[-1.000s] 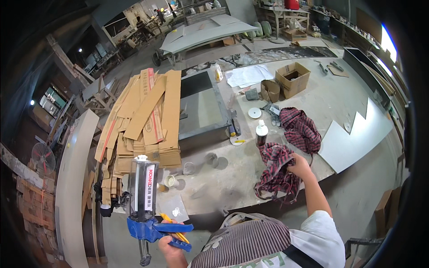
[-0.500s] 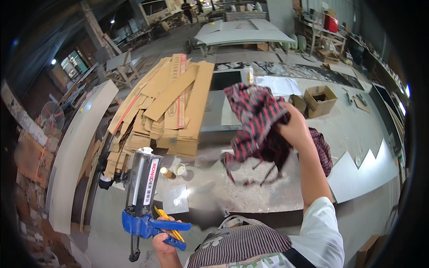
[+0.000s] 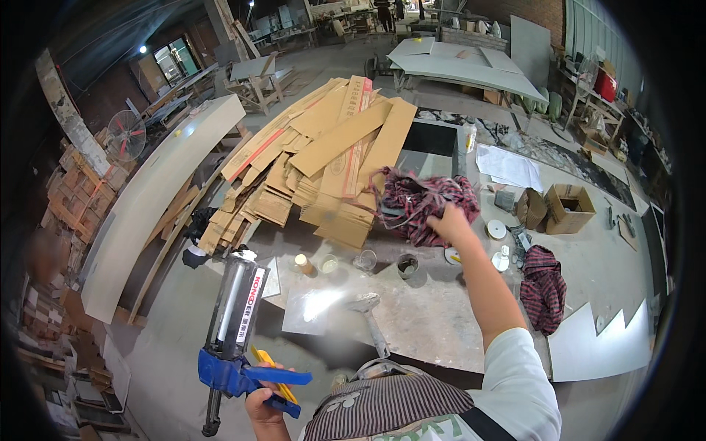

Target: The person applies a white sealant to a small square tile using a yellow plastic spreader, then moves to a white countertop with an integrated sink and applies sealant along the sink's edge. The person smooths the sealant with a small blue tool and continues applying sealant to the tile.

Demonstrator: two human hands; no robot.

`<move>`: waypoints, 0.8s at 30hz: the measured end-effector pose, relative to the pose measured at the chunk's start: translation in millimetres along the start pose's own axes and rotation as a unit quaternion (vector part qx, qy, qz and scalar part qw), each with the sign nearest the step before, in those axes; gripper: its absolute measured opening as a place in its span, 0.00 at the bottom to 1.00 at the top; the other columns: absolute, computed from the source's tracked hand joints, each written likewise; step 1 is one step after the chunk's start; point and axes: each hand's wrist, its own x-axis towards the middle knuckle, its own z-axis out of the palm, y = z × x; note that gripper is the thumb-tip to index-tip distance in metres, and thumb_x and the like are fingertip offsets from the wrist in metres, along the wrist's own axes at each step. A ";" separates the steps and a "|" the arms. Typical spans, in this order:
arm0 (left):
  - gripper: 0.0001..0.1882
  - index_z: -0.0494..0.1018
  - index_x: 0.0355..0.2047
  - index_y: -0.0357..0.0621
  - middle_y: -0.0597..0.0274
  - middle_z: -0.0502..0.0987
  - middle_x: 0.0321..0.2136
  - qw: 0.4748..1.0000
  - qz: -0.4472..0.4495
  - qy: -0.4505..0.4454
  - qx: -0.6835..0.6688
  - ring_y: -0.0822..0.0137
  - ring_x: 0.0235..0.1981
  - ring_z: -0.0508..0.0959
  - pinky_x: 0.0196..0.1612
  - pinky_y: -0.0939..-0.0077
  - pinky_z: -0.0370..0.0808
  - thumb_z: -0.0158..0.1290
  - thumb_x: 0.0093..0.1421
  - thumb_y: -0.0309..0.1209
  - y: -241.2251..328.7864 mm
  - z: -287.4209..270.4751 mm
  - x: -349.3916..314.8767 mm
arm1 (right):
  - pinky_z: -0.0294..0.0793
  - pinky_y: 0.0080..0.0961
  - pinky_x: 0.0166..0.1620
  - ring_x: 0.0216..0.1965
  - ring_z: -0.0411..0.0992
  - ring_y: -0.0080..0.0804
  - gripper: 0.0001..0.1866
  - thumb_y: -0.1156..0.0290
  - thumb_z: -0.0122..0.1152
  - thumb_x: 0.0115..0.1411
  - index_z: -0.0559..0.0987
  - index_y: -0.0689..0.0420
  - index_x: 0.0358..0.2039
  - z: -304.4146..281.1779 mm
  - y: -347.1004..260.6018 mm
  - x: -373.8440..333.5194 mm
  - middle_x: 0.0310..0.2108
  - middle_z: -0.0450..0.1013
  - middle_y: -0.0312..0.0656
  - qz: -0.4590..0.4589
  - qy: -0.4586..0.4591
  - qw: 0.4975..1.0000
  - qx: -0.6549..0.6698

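In my left hand [image 3: 263,406], at the lower left, is a caulking gun [image 3: 239,309] with a blue handle and a dark cartridge barrel pointing up. A yellow-handled tool, perhaps a utility knife [image 3: 273,375], is held along with it. My right arm reaches forward over the table; the right hand [image 3: 450,224] grips a crumpled red-and-black plaid cloth [image 3: 412,198], its loose strips hanging out at the left. The cloth lies by the right side of the cardboard pile, and folds hide some of my fingers. A second plaid bundle [image 3: 543,290] rests farther right.
Flattened cardboard [image 3: 346,147] is heaped left of centre. Along the near table stand a small bottle [image 3: 304,264], a dark cup [image 3: 407,266] and a scraper [image 3: 371,323]. An open carton [image 3: 570,209], white paper [image 3: 509,166] and a jagged white sheet [image 3: 603,345] are at the right.
My right hand has carried the plaid cloth left and lowered it beside the cardboard, uncovering cups and the table's middle. The view has shifted; my left hand still holds the caulking gun.
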 end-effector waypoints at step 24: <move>0.31 0.67 0.51 0.40 0.43 0.71 0.50 0.967 -0.195 -0.161 -0.010 0.44 0.53 0.71 0.58 0.42 0.64 0.54 0.42 0.30 -34.2 51.9 41.8 | 0.71 0.33 0.50 0.50 0.68 0.33 0.41 0.62 0.67 0.55 0.56 0.57 0.64 26.7 -54.9 -246.5 0.54 0.64 0.45 -0.169 -0.433 0.717 0.520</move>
